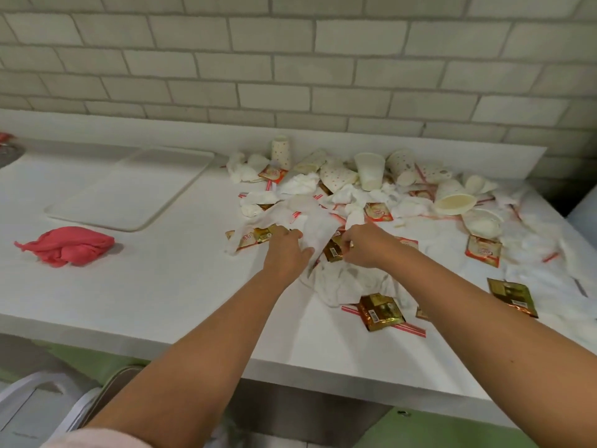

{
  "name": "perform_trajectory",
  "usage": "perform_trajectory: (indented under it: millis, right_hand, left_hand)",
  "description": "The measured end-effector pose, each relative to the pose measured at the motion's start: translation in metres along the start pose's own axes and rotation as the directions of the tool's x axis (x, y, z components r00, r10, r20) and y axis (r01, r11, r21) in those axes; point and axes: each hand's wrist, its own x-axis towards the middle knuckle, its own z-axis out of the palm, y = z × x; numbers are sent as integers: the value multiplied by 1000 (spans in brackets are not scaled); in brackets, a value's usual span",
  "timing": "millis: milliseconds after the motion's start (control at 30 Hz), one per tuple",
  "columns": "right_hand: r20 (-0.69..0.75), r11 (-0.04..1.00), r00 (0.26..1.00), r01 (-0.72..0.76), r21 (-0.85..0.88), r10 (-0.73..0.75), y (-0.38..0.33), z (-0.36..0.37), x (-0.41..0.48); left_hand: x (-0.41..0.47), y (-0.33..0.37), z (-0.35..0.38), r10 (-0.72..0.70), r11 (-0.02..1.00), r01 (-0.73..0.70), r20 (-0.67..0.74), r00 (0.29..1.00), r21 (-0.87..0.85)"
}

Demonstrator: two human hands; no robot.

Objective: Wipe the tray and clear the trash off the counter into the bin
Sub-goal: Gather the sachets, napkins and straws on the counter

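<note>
A heap of trash covers the right half of the white counter (181, 286): crumpled white napkins (349, 279), paper cups (370, 169), gold and red sachets (379, 313) and striped straws. My left hand (286, 250) grips a white napkin at the front of the heap. My right hand (365, 245) pinches a gold sachet (334, 250) beside it. A white tray (97, 205) lies flat at the back left. A crumpled pink cloth (69, 248) sits in front of the tray.
A bin with a white liner (35, 399) stands on the floor below the counter's front edge at the lower left. A brick wall runs behind the counter. A metal object (9, 153) shows at the far left edge.
</note>
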Motion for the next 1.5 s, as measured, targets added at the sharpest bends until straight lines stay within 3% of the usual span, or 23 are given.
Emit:
perform_trajectory:
  millis: [167, 333, 533, 633, 767, 833, 900, 1033, 1200, 1267, 1367, 1433, 1500]
  right_hand:
    - [126, 999, 991, 53, 13, -54, 8, 9, -6]
    - [167, 995, 981, 87, 47, -94, 8, 25, -2]
    - [37, 982, 991, 126, 144, -132, 16, 33, 12]
    - [-72, 957, 988, 148, 248, -134, 21, 27, 17]
    - [-273, 870, 957, 219, 442, -102, 22, 4, 19]
    - [-397, 822, 912, 302, 482, -102, 19, -10, 17]
    - [-499, 772, 860, 387, 504, -106, 12, -19, 14]
    - [-594, 676, 797, 499, 543, -111, -2, -22, 7]
    - [-434, 534, 889, 440, 722, -145, 9, -19, 1]
    - [-418, 551, 894, 432, 714, -160, 18, -20, -4]
    - [-332, 723, 913, 395, 568, -238, 37, -21, -12]
    - [-84, 879, 948, 318, 356, -309, 49, -17, -18]
    - [205, 959, 940, 247, 140, -272, 55, -9, -25]
  left_hand:
    - [11, 2, 16, -83, 980, 72, 54, 995, 183]
    - [9, -1, 21, -96, 995, 97, -48, 994, 23]
    - [8, 9, 4, -107, 982, 74, -187, 977, -174]
    - [4, 20, -11, -108, 905, -13, -259, 960, -424]
    - [9, 30, -29, -124, 830, -99, -356, 926, -549]
    - [10, 39, -35, -139, 773, -97, -317, 938, -626]
    - [8, 51, -38, -123, 722, -41, -186, 975, -691]
    - [-1, 68, -33, 55, 701, 30, 96, 994, -712]
    - [0, 68, -26, 42, 653, 40, 89, 995, -757]
    - [0, 66, -23, 22, 647, 29, 57, 998, -762]
    - [0, 66, -24, -78, 644, 39, -15, 997, -764]
    - [0, 68, -29, -142, 663, 42, -71, 987, -747]
    - [4, 67, -31, -174, 679, 51, -93, 980, -732]
